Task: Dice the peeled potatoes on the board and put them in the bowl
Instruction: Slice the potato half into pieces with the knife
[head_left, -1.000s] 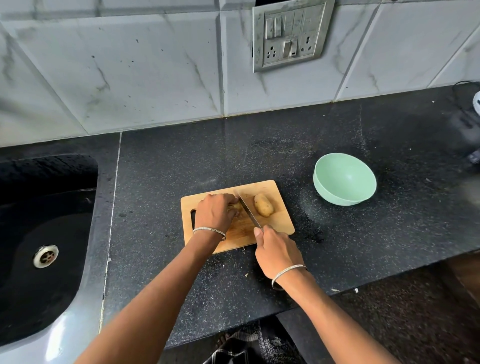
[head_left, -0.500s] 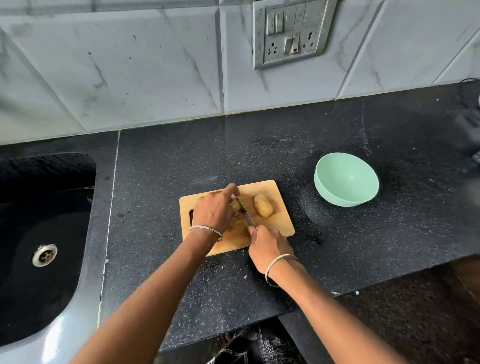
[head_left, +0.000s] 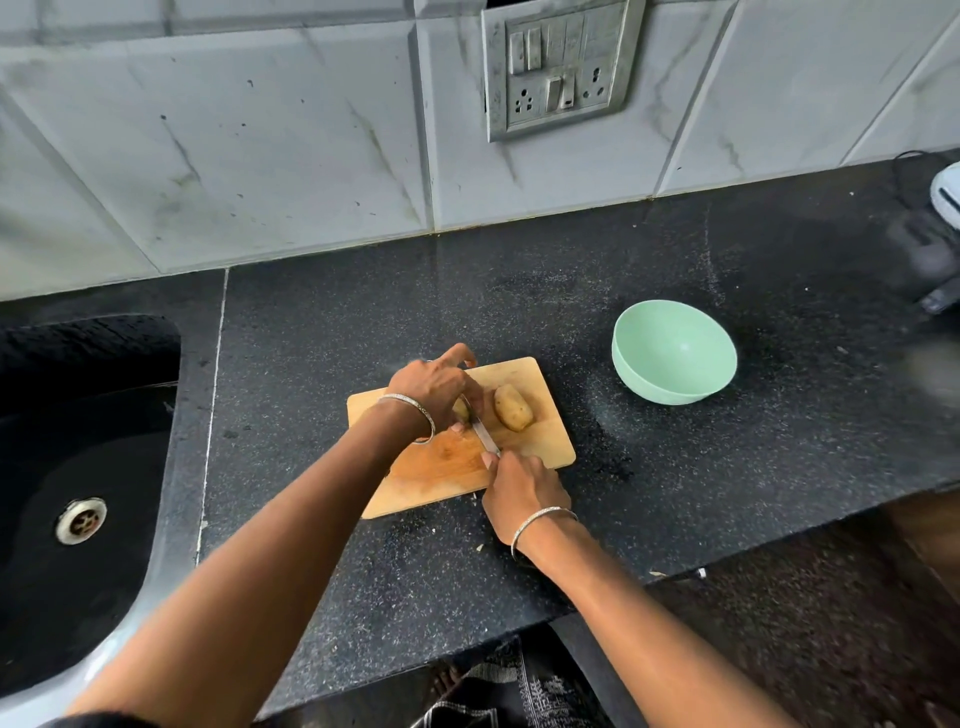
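The left hand (head_left: 434, 392) curls over a potato (head_left: 461, 409), hiding nearly all of it, and only a yellowish sliver shows beside the knife (head_left: 484, 435) blade. The handle is buried in the gripping right hand (head_left: 522, 493) at the board's (head_left: 452, 483) 5 o'clock edge. A second potato (head_left: 512, 408) lies whole at the left hand's 3 o'clock, just past the blade. The bowl (head_left: 675, 353) sits at 2 o'clock, off the board.

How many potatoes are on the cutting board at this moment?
2. The free potato lies on the cutting board, right of the knife. The second potato is mostly hidden under the left hand holding it; cut pieces may be hidden too.
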